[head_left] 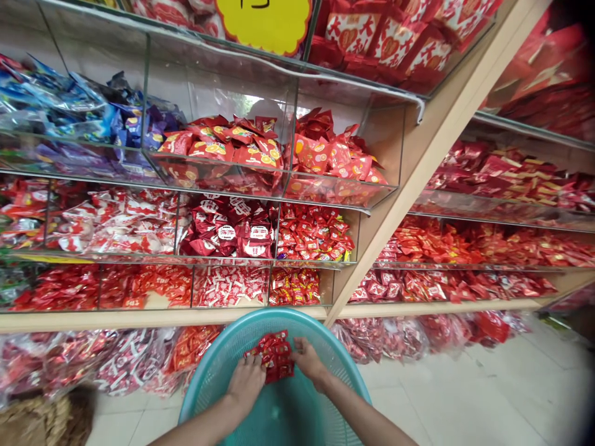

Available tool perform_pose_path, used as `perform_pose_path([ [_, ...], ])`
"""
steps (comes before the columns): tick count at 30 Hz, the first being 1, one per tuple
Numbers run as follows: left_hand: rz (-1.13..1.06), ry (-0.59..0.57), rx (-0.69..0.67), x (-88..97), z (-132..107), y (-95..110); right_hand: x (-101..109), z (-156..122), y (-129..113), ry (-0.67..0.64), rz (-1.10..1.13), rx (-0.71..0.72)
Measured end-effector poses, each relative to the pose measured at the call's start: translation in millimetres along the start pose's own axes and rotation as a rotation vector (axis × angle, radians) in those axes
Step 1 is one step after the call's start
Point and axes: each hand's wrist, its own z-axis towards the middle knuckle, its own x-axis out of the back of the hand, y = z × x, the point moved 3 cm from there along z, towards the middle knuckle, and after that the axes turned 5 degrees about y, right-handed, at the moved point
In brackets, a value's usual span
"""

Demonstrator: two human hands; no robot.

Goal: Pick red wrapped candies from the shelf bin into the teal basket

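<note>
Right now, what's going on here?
A person has a cluster of small red packets between two bare hands, above the bottom of a teal basket. The left hand grips one side; the right hand is at the other. Behind the basket, shelves hold mostly red packs, with filled bags beneath.

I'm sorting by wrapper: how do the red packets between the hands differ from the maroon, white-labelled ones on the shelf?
The red packets are brighter; the maroon packets are darker. The red packets are between the left hand and right hand; the maroon packets are shelved. Both have reddish wrappers.
</note>
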Motion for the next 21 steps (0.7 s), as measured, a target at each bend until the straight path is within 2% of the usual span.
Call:
perform_pose_path([
  [2, 0.001, -0.002, 0.002, 0.5, 3.5, 2.1, -5.6, -0.1, 4.1, -0.047, 0.101, -0.069],
  [4, 0.003, -0.006, 0.007, 1.3, 5.7, 3.9, -7.3, 0.1, 2.8, -0.032, 0.087, -0.048],
  [7, -0.002, -0.025, 0.014, 4.1, 4.6, 4.7, 1.8, -0.7, -7.9, 0.054, -0.060, 0.072],
  [9, -0.005, -0.041, 0.016, 7.8, 0.7, 2.2, 18.8, -4.7, -25.9, 0.115, -0.137, 0.185],
  [11, -0.019, -0.049, 0.016, 13.8, -4.2, -4.7, 45.8, -12.7, -57.0, 0.166, -0.151, 0.336],
  [14, -0.077, 0.006, 0.052, 29.7, -8.8, -26.1, 102.5, -28.3, -121.8, 0.275, -0.113, 0.572],
  [17, -0.057, 0.233, 0.133, 50.3, -8.4, -56.1, 164.3, -35.2, -186.5, 0.460, -0.172, 0.722],
  [19, -0.011, 0.363, 0.187, 55.7, -6.6, -73.5, 197.6, -30.7, -221.6, 0.615, -0.333, 0.779],
  [21, 0.034, 0.388, 0.274, 48.4, -4.1, -86.4, 219.7, -17.9, -247.7, 0.713, -0.523, 0.715],
])
